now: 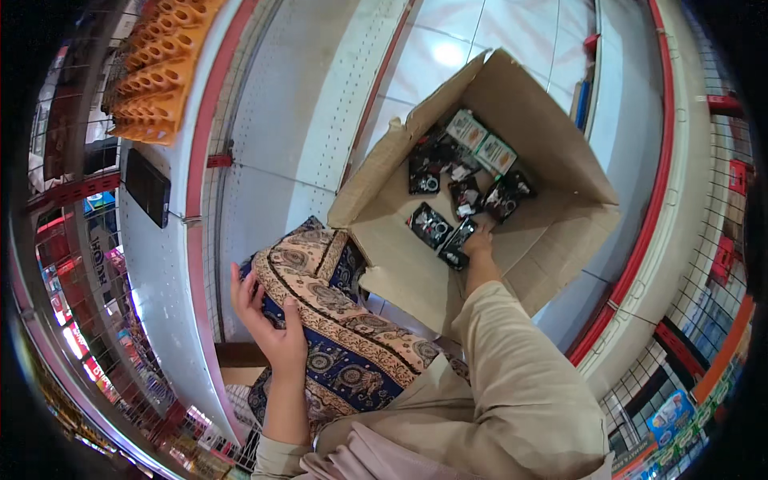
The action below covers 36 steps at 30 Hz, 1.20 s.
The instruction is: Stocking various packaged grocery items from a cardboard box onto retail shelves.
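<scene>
My right hand (478,241) reaches down into an open cardboard box (546,246). Its fingers are at the edge of a small black packet (454,245) and seem to grip it; the fingertips are partly hidden. Close by lie another black packet (429,225) and several more, among them a dark packet (465,197). Toward the box's far corner are white-and-green cartons (482,141). My left hand (273,321) is empty with its fingers apart, over my knee, which is covered by blue-and-cream patterned cloth (354,324).
Metal shelving (162,288) runs along the left, bearing a dark phone (147,187) and orange egg trays (159,78). A red-edged shelf (657,198) curves along the right, with wire mesh and packaged goods (672,417) beyond. White floor tiles (438,30) show past the box.
</scene>
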### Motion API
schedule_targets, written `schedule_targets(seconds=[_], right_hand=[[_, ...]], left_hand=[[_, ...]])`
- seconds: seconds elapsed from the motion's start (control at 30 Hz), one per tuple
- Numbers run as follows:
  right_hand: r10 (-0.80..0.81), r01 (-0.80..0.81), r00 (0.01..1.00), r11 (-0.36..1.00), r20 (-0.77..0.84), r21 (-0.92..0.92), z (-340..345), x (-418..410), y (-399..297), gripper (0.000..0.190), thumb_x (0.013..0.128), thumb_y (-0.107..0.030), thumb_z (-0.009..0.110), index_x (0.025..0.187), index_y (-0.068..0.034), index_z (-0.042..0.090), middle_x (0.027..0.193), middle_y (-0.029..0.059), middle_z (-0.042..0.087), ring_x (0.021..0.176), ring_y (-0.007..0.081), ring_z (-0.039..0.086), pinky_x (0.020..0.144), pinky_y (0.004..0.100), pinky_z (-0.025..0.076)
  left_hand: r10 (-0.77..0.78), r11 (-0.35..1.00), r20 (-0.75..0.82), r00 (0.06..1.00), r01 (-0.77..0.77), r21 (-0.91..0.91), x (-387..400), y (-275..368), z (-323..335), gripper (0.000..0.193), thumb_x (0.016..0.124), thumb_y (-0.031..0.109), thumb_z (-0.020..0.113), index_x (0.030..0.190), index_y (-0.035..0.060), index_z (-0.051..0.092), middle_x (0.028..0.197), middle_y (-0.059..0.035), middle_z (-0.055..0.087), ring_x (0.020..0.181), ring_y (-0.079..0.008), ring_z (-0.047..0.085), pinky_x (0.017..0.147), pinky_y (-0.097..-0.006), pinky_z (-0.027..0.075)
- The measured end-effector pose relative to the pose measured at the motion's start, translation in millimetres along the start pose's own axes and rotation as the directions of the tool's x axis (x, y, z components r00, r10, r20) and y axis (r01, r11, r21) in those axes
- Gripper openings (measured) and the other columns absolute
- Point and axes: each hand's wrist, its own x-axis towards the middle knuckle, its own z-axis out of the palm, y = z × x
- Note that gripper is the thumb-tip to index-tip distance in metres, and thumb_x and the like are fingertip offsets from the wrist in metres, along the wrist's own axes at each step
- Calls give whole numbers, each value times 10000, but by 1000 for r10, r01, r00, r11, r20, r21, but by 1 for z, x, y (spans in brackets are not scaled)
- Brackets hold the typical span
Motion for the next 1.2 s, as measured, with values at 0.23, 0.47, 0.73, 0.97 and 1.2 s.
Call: schedule_targets(seconds=[0.23, 0.47, 0.73, 0.97, 1.2], right_hand=[[43, -21, 994, 976, 99, -216, 2, 18, 3, 1010, 656, -400, 776, 1418, -106, 182, 1426, 132, 271, 1318, 305, 251, 1053, 417, 299], [-71, 62, 993, 993, 98, 96, 20, 48, 22, 983, 619, -444, 792, 1386, -84, 294, 1402, 179, 337, 1321, 340, 282, 1057, 435, 287], [-125, 122, 989, 992, 81, 42, 38, 25, 21, 1008, 456, -382, 861, 1273, -26, 389, 1256, 215, 460, 1162, 353, 463, 979, 399, 398], [-218, 140, 944, 945, 249, 296, 30, 40, 22, 1005, 431, -271, 878, 1271, -83, 359, 1258, 211, 421, 1170, 349, 454, 924, 427, 447], [-281, 153, 940, 853, 193, 499, 28, 33, 19, 985, 387, -356, 874, 1201, 12, 460, 1225, 232, 495, 1130, 325, 504, 938, 353, 434]], left_hand=[[-7, 994, 35, 999, 3, 109, 5, 6, 5, 519, 803, 39, 558, 1278, 25, 347, 1444, -178, 241, 1234, -277, 380, 1005, -370, 315], [-5, 993, 42, 999, 0, 119, 5, 5, 10, 517, 797, 27, 556, 1272, 28, 352, 1440, -178, 262, 1221, -261, 393, 1002, -353, 304], [-17, 984, 73, 997, 4, 179, 9, 13, 13, 526, 790, 13, 550, 1276, 25, 348, 1446, -177, 254, 1222, -256, 390, 1013, -350, 282], [6, 987, 78, 997, -18, 157, 10, 15, 14, 524, 787, 7, 545, 1272, 22, 349, 1437, -184, 266, 1216, -266, 400, 1019, -366, 290], [27, 991, 60, 998, -34, 128, 12, 13, 12, 521, 769, -8, 548, 1256, 19, 363, 1425, -202, 275, 1191, -270, 427, 1016, -374, 311]])
